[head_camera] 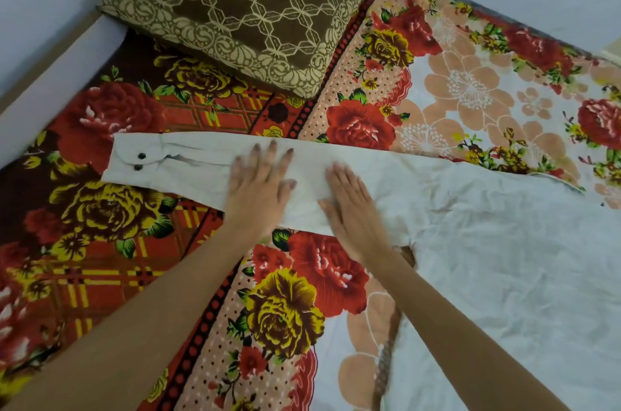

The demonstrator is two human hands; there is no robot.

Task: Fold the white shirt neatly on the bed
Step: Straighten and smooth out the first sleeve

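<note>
The white shirt (504, 242) lies spread on the bed, its body at the right and one long sleeve stretched out to the left. The sleeve's cuff (134, 160) with two dark buttons lies at the far left end. My left hand (260, 182) rests flat on the middle of the sleeve with fingers straight and spread. My right hand (351, 205) presses flat on the sleeve closer to the shoulder, fingers straight. Both hands look slightly blurred. The shirt's lower and right parts run out of view.
A floral bedsheet (285, 310) in red, yellow and peach covers the bed. A brown patterned pillow (235, 14) lies at the head, beyond the sleeve. A pale wall and the bed frame edge (60, 64) run along the left.
</note>
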